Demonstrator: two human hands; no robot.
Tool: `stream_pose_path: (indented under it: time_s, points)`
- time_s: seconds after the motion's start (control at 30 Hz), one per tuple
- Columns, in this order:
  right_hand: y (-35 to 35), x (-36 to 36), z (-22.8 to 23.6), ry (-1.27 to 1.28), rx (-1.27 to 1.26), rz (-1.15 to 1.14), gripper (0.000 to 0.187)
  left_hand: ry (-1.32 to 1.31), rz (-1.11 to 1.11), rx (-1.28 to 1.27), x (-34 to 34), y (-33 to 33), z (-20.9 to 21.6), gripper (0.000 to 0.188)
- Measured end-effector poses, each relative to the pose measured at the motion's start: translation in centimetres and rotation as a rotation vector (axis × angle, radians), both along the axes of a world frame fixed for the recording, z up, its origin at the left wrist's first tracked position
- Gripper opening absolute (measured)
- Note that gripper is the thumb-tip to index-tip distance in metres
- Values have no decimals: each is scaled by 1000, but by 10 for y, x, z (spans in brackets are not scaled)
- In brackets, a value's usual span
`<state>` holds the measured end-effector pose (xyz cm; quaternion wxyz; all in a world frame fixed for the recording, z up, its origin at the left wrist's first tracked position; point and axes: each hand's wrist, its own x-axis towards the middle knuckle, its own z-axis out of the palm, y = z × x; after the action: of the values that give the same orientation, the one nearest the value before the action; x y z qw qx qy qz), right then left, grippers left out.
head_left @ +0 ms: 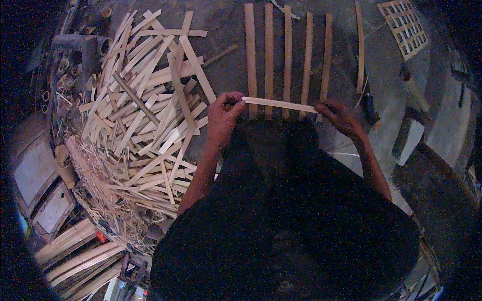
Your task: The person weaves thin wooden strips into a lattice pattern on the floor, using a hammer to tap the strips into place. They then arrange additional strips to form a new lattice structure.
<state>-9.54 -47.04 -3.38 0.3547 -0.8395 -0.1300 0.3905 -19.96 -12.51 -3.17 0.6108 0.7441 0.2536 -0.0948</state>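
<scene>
A short pale bamboo strip (278, 104) is stretched crosswise between my two hands. My left hand (226, 108) pinches its left end, and my right hand (339, 116) grips the right end. Beneath it, several longer brown strips (268, 55) lie side by side on the floor, spaced apart and pointing away from me. The held strip passes over their near ends; whether it touches them I cannot tell. My dark clothing covers the floor just nearer than those ends.
A big loose heap of pale strips (150, 100) spreads at the left, with shavings (108, 185) nearer me. One long strip (359, 45) lies right of the row. A woven lattice panel (404, 29) rests at the far right. Bundled slats (83, 256) are at lower left.
</scene>
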Motion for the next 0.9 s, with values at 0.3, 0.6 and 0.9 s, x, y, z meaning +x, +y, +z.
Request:
stream_pose_path:
  time_s: [0.3,0.6,0.9]
  points:
    - [8,-13,-2,-156,-63,-50,20,4,-18,163,-25,-14,-12,21]
    - [15,-38,16,-289,-126,-67,22,42,-75,182,-31,-24,-4,18]
    - [17,-46,5,-406,-181,-74,24,-219,-165,397,-34,-24,-24,17]
